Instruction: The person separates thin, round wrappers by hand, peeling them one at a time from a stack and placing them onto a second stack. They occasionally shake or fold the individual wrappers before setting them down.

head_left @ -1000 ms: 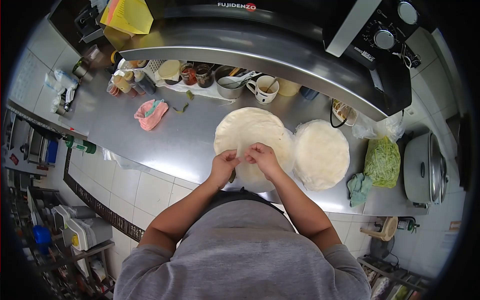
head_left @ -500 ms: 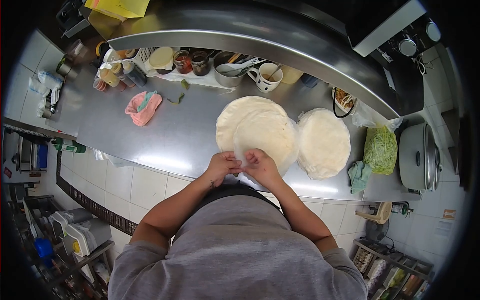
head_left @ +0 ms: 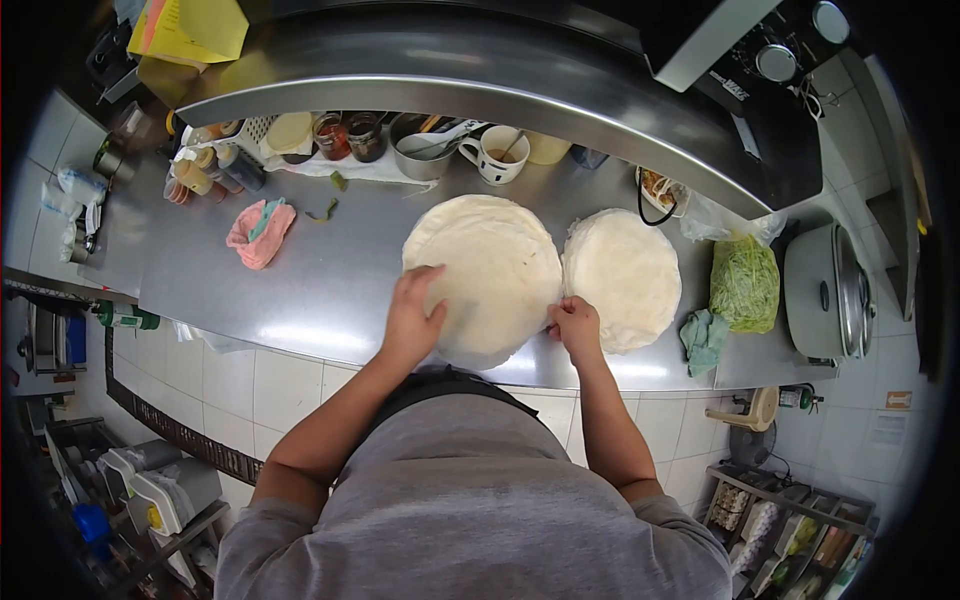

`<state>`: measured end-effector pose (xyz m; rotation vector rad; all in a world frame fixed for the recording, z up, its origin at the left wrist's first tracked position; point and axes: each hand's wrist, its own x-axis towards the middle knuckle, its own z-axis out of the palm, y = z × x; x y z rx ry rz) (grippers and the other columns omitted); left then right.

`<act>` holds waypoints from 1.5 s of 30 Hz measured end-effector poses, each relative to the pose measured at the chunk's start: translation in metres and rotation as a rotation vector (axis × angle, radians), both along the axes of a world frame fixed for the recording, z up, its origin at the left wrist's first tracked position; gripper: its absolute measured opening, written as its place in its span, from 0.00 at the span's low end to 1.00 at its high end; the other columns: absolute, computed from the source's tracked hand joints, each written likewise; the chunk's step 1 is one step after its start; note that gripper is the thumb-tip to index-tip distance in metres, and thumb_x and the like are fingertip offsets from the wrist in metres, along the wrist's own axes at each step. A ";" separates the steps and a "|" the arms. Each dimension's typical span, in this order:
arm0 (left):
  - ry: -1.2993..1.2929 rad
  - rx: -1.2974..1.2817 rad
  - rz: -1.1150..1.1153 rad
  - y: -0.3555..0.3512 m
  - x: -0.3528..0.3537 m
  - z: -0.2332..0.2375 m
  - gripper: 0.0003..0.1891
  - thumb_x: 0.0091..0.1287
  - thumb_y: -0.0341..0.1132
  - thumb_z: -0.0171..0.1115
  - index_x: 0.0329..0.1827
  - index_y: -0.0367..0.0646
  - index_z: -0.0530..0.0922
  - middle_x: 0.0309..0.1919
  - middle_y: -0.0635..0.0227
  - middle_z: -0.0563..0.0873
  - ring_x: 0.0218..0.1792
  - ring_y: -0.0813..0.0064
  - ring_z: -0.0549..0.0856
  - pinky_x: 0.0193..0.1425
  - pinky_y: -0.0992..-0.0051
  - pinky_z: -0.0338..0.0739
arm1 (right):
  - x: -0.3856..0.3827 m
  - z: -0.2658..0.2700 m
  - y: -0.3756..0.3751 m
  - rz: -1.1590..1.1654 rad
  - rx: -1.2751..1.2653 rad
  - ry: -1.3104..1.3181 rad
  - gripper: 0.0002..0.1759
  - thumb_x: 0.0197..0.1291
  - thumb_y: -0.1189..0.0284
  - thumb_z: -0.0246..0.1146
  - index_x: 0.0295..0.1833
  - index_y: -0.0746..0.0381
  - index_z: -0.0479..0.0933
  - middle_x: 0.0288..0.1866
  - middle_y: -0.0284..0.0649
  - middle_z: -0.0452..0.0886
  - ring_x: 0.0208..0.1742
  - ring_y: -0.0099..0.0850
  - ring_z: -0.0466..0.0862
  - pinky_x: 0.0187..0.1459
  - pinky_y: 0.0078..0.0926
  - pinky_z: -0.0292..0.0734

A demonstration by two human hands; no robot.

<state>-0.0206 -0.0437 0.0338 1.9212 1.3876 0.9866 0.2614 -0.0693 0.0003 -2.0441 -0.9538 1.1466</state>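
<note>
A stack of thin, pale round wrappers (head_left: 490,270) lies on the steel counter in front of me, with a translucent top wrapper reaching past its near edge. My left hand (head_left: 412,318) is at the stack's left side, fingers apart, the fingertips over the wrappers. At the lower right edge, my right hand (head_left: 576,326) is closed in a pinch on the rim of a wrapper. A second wrapper stack (head_left: 622,278) lies just to the right, behind my right hand.
The steel counter (head_left: 330,290) also holds a pink cloth (head_left: 260,235), a bag of shredded greens (head_left: 745,285), a green cloth (head_left: 704,340) and a large grey cooker (head_left: 815,290). Along the back stand a mug (head_left: 497,155), a metal pot (head_left: 415,150), jars and sauce bottles beneath a steel shelf.
My hands were together at the stack's near edge, holding a wrapper. They have parted, left hand to the left side and right hand to the right edge; the wrapper now lies spread across the stack.
</note>
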 end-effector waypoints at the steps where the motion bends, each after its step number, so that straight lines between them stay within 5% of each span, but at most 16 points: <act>1: 0.001 0.001 -0.003 0.000 0.007 -0.003 0.24 0.59 0.25 0.63 0.60 0.40 0.72 0.54 0.53 0.76 0.56 0.54 0.75 0.61 0.63 0.71 | 0.000 -0.004 -0.002 -0.010 0.080 -0.012 0.08 0.58 0.71 0.64 0.34 0.65 0.76 0.22 0.34 0.78 0.21 0.23 0.77 0.28 0.21 0.74; 3: -0.004 -0.098 -0.334 -0.001 0.022 -0.005 0.26 0.57 0.28 0.67 0.61 0.42 0.73 0.56 0.55 0.76 0.57 0.53 0.76 0.61 0.64 0.72 | 0.001 -0.002 -0.003 0.036 0.151 -0.093 0.08 0.59 0.72 0.64 0.34 0.65 0.77 0.24 0.35 0.79 0.24 0.23 0.78 0.30 0.21 0.75; 5: 0.009 -0.154 -0.404 -0.003 0.042 -0.002 0.28 0.57 0.29 0.68 0.62 0.42 0.72 0.56 0.54 0.76 0.57 0.53 0.76 0.61 0.64 0.72 | -0.007 0.006 -0.006 0.073 0.220 -0.170 0.07 0.59 0.72 0.65 0.34 0.65 0.77 0.25 0.35 0.80 0.27 0.23 0.79 0.32 0.21 0.76; 7: 0.019 -0.206 -0.475 -0.007 0.064 0.008 0.31 0.56 0.30 0.69 0.64 0.42 0.70 0.56 0.53 0.76 0.57 0.54 0.76 0.61 0.64 0.72 | -0.020 0.015 -0.003 -0.093 0.303 0.532 0.04 0.62 0.74 0.62 0.37 0.63 0.77 0.32 0.32 0.80 0.32 0.22 0.79 0.36 0.20 0.76; 8: 0.007 -0.229 -0.415 -0.010 0.074 0.013 0.33 0.56 0.31 0.69 0.67 0.43 0.68 0.56 0.52 0.75 0.57 0.54 0.77 0.61 0.64 0.72 | -0.024 0.020 -0.004 -0.089 0.270 0.654 0.02 0.63 0.75 0.61 0.40 0.61 0.76 0.36 0.30 0.80 0.36 0.21 0.79 0.41 0.20 0.76; 13: 0.002 -0.326 -0.355 -0.006 0.077 0.007 0.40 0.55 0.30 0.69 0.72 0.44 0.60 0.58 0.50 0.74 0.57 0.56 0.77 0.57 0.66 0.75 | -0.039 0.026 0.000 -0.046 0.328 0.764 0.04 0.65 0.72 0.61 0.40 0.61 0.76 0.35 0.32 0.79 0.36 0.21 0.79 0.42 0.21 0.78; 19: 0.021 -0.461 -0.342 -0.008 0.058 0.001 0.24 0.63 0.25 0.62 0.64 0.38 0.72 0.48 0.56 0.84 0.45 0.70 0.84 0.47 0.76 0.79 | -0.033 0.063 -0.005 -0.367 0.474 0.881 0.04 0.67 0.72 0.59 0.42 0.61 0.74 0.35 0.32 0.78 0.36 0.22 0.78 0.43 0.24 0.79; 21: -0.431 -0.727 -0.322 -0.014 0.063 0.025 0.16 0.67 0.26 0.59 0.57 0.35 0.77 0.42 0.63 0.87 0.41 0.75 0.84 0.48 0.78 0.77 | -0.037 0.096 -0.008 -0.400 0.725 0.878 0.04 0.67 0.73 0.58 0.41 0.61 0.74 0.35 0.32 0.77 0.37 0.21 0.78 0.43 0.25 0.79; 25: -0.688 -0.818 -0.325 -0.006 0.064 0.056 0.15 0.69 0.28 0.59 0.58 0.33 0.76 0.46 0.65 0.85 0.44 0.78 0.84 0.51 0.76 0.78 | -0.046 0.128 0.020 -0.325 0.778 0.728 0.05 0.66 0.73 0.60 0.44 0.62 0.74 0.37 0.32 0.78 0.38 0.19 0.78 0.44 0.21 0.77; 30: -0.919 -0.944 -0.040 0.003 0.038 0.002 0.16 0.69 0.28 0.59 0.58 0.36 0.74 0.50 0.64 0.83 0.48 0.73 0.83 0.54 0.72 0.79 | -0.065 0.067 0.075 -0.010 0.626 0.799 0.08 0.63 0.72 0.63 0.46 0.61 0.76 0.35 0.31 0.79 0.37 0.23 0.78 0.44 0.21 0.76; 32: -0.957 -0.950 0.073 0.005 0.021 -0.022 0.15 0.69 0.28 0.58 0.57 0.37 0.74 0.50 0.64 0.83 0.49 0.72 0.83 0.54 0.72 0.78 | -0.071 0.040 0.064 0.276 0.572 0.177 0.14 0.58 0.72 0.67 0.48 0.64 0.76 0.35 0.35 0.80 0.38 0.26 0.79 0.44 0.23 0.76; 35: -0.798 -1.056 0.151 -0.006 0.008 -0.035 0.14 0.68 0.27 0.58 0.56 0.40 0.74 0.49 0.64 0.83 0.50 0.72 0.83 0.55 0.71 0.79 | -0.084 0.022 0.030 0.523 0.370 0.061 0.18 0.53 0.71 0.70 0.47 0.65 0.76 0.35 0.39 0.81 0.38 0.29 0.81 0.41 0.26 0.77; 38: -0.853 -1.064 0.138 -0.013 0.014 -0.027 0.13 0.67 0.23 0.55 0.55 0.39 0.74 0.48 0.63 0.83 0.47 0.72 0.84 0.51 0.74 0.80 | -0.094 0.010 0.009 0.539 0.623 -0.079 0.16 0.50 0.72 0.70 0.44 0.66 0.77 0.35 0.42 0.81 0.35 0.34 0.82 0.39 0.28 0.78; 45: -0.825 -0.934 0.010 -0.009 0.023 -0.017 0.15 0.67 0.22 0.56 0.56 0.41 0.74 0.46 0.65 0.85 0.44 0.77 0.85 0.48 0.78 0.81 | -0.085 0.023 0.005 0.601 0.641 -0.180 0.10 0.51 0.75 0.67 0.39 0.66 0.78 0.33 0.46 0.80 0.33 0.41 0.82 0.37 0.31 0.78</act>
